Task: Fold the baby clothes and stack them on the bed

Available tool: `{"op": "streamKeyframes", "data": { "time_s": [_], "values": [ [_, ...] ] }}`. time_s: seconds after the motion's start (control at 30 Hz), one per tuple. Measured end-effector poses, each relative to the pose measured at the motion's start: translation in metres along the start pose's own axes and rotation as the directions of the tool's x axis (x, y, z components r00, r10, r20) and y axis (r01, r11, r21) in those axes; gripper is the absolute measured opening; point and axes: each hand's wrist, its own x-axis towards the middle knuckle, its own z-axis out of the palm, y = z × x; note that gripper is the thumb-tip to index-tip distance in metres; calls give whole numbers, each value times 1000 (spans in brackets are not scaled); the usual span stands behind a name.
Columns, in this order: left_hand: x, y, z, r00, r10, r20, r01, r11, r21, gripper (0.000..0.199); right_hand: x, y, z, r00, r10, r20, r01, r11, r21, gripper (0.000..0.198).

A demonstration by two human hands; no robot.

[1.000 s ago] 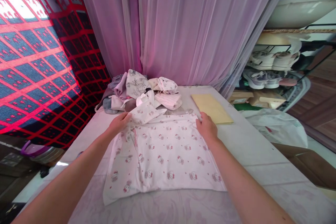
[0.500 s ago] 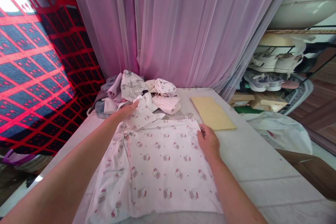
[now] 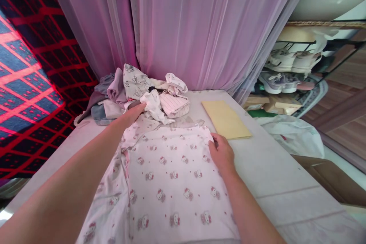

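Note:
A pale pink shirt [image 3: 171, 183] printed with small cartoon cats lies spread on the white-covered bed surface, its left side folded in along a long crease. My left hand [image 3: 140, 109] reaches to the far left corner, its fingers closed on bunched white cloth [image 3: 154, 107] at the shirt's top; the fingertips are partly hidden. At the shirt's upper right edge, my right hand [image 3: 221, 152] pinches the fabric between thumb and curled fingers. Behind the left hand is a heap of clothes [image 3: 116, 87], with a folded pink striped garment [image 3: 175, 105] at its right.
A yellow folded sheet [image 3: 226, 120] lies right of the shirt. Purple curtains [image 3: 183, 26] hang behind the bed, and a red-and-dark patterned cloth [image 3: 57, 45] hangs at left. A rack with shoes [image 3: 281, 61] and a white basin [image 3: 328, 0] stands at right, above a plastic bag [image 3: 294, 133].
The view has shifted, turning slightly right. My left hand has pushed the bunched white cloth toward the heap, so it looks more crumpled. My right hand stays on the shirt's right edge.

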Motion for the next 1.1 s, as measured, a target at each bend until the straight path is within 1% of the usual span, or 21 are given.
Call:
{"op": "streamKeyframes", "data": {
  "time_s": [0.07, 0.1, 0.17, 0.2, 0.27, 0.3, 0.37, 0.4, 0.47, 0.53, 0.57, 0.6, 0.7, 0.77, 0.83, 0.9, 0.97, 1.0, 1.03, 1.1],
  "values": [
    [-18, -10, -16, 996, 5, 93, -5, 1000, 0, 59, 0, -1, -1, 1000, 10, 16, -10, 1000, -10, 37],
    [-28, -18, -26, 995, 5, 101, -7, 1000, 17, 60, 0, -1, -1, 1000, 17, 24, -17, 1000, -17, 38],
    [-48, -34, -43, 999, -7, 33, 3, 994, 113, 60, -2, -2, -2, 999, 25, 37, -24, 999, -32, 38],
    [-57, -41, -49, 1000, -17, -19, 21, 976, 217, 58, -2, -3, -2, 999, 26, 39, -25, 999, -42, 39],
    [-71, -53, -58, 996, -58, -69, 81, 909, 408, 57, -2, -5, -2, 998, 34, 44, -31, 997, -66, 41],
    [-76, -57, -60, 993, -91, -71, 114, 868, 484, 58, 0, -6, -2, 998, 41, 53, -37, 996, -82, 43],
    [-82, -58, -59, 988, -147, -49, 147, 792, 593, 57, 9, -10, -4, 992, 73, 99, -60, 990, -127, 48],
    [-84, -55, -57, 987, -154, -41, 145, 759, 635, 54, 16, -14, -6, 984, 106, 142, -83, 983, -164, 50],
    [-88, -48, -53, 991, -127, -33, 114, 712, 692, 45, 32, -21, -11, 947, 187, 261, -117, 958, -263, 50],
    [-91, -40, -50, 996, -85, -32, 83, 709, 700, 39, 47, -29, -15, 898, 247, 364, -113, 929, -352, 39],
    [-93, -37, -50, 997, -61, -44, 74, 718, 692, 38, 52, -33, -17, 884, 259, 389, -104, 920, -377, 32],
    [-95, -34, -50, 997, -29, -66, 66, 727, 684, 39, 56, -35, -18, 885, 257, 388, -95, 916, -389, 29],
    [-101, -34, -51, 987, 58, -147, 54, 749, 660, 40, 53, -38, -15, 935, 215, 283, -90, 913, -398, 32],
    [-105, -39, -51, 986, 54, -158, 60, 767, 639, 43, 43, -36, -11, 956, 177, 233, -71, 913, -403, 35],
    [-110, -45, -50, 989, 20, -146, 73, 796, 601, 49, 31, -36, -9, 965, 138, 221, -38, 913, -406, 38],
    [-120, -51, -49, 986, 27, -163, 69, 829, 555, 54, 17, -37, -10, 976, 82, 204, 7, 917, -400, 43],
    [-137, -57, -48, 977, 73, -202, 45, 850, 525, 53, 0, -40, -14, 983, -10, 181, 76, 930, -361, 44],
    [-148, -60, -48, 970, 110, -215, 18, 856, 517, 51, -10, -41, -17, 983, -66, 171, 119, 939, -324, 41],
    [-161, -63, -48, 965, 147, -218, -17, 862, 507, 48, -22, -43, -21, 978, -126, 165, 169, 947, -275, 37],
    [-192, -69, -47, 952, 209, -224, -84, 881, 466, 42, -48, -44, -29, 953, -245, 177, 272, 950, -152, 29]
  ]
}}
